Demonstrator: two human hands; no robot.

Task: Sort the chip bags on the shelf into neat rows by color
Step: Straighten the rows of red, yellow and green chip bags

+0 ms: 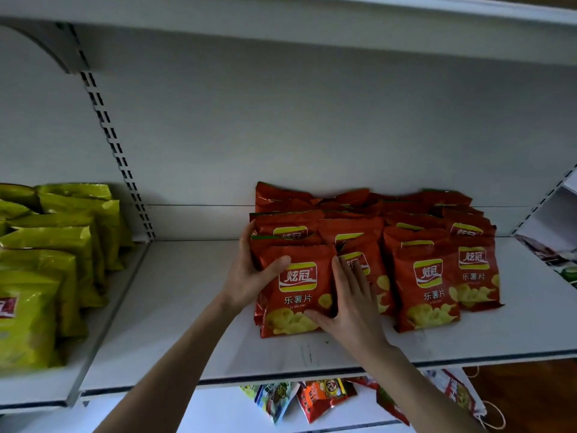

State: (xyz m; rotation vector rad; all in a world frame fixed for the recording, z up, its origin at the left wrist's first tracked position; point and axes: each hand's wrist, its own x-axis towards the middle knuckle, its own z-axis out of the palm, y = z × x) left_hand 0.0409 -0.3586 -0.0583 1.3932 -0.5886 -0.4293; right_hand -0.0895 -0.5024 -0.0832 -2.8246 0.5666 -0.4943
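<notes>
Several red chip bags stand in rows on the white shelf [193, 307], right of centre. The front bag of the leftmost red row [296, 292] is held between both hands. My left hand [249, 273] grips its left edge, thumb on the front. My right hand [349, 304] presses its right edge and lower corner. Two more red rows [427, 289] stand to the right, reaching back to the shelf wall. Green chip bags [53, 260] stand in rows on the neighbouring shelf section at the left.
A slotted upright post [112, 145] divides the two shelf sections. An upper shelf [312, 14] hangs overhead. Mixed snack bags [318, 398] lie on the lower shelf below. Bare shelf surface lies between the green and red bags.
</notes>
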